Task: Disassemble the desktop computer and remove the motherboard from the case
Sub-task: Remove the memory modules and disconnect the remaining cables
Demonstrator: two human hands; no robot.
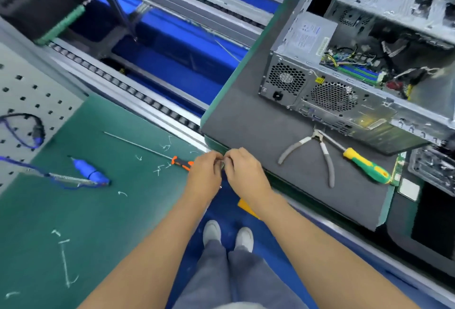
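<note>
Open grey steel computer case [357, 67] lies at upper right, motherboard apparently still inside. Left hand [205, 173] and right hand [242, 167] pinch one small metal part [222, 164] at centre frame, away from the case. Judged: between steps; next, reach the yellow-green screwdriver [364, 164]. Dark mat [246, 121] offers room.

A small item pinched between both hands stays hidden, unidentifiable.

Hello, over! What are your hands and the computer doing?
Both hands, left and right, pinch something small. Computer case open, untouched. Pliers, screwdriver lie beside it.
</note>
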